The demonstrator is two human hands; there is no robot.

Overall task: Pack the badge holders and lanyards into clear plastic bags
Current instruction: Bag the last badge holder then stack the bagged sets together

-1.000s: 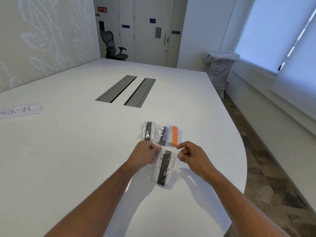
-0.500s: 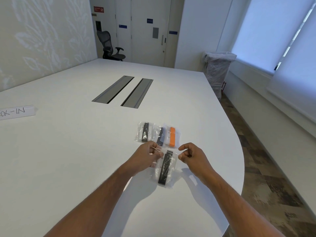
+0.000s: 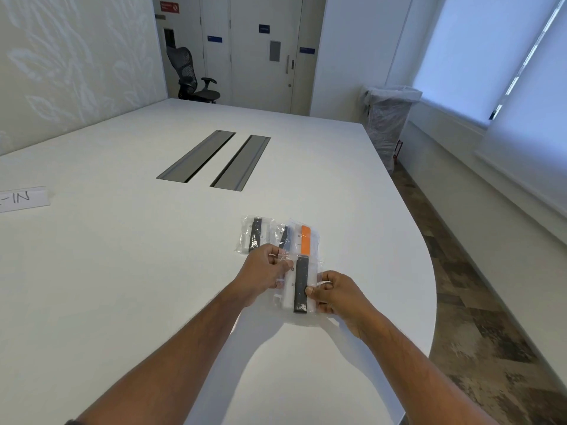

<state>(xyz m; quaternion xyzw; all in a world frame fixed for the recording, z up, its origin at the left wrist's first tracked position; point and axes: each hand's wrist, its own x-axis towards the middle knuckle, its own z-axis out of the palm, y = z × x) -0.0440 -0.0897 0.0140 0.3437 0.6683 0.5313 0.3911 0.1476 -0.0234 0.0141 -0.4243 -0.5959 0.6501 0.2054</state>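
The left hand (image 3: 266, 273) pinches the far left corner of a clear plastic bag (image 3: 296, 285), fingers curled shut on the film near its mouth. The right hand (image 3: 333, 294) grips the bag lower down on its right edge, thumb pressed on top against the dark strip inside. Both hands are closed on this one bag, which they hold between them just above or on the white bench (image 3: 153, 271); I cannot tell whether it rests on the surface.

Inside the bag a black lanyard (image 3: 300, 285) lies folded flat beside a pale badge holder (image 3: 287, 289). Its long axis runs away from the person, nearly straight ahead, so the bag's mouth is at the far end, under the left hand's pinch. That hand is the nearer one to the opening, and any sealing would probably run from there across to the right.

Just beyond the hands three more filled bags lie side by side on the bench: one with a black strip (image 3: 255, 234) to the left, one with a dark blue strip (image 3: 283, 236) in the middle, partly hidden by the left hand, and one with an orange strip (image 3: 306, 243) to the right, touching or overlapping the held bag's far edge. All lie the same way, long axes pointing away.
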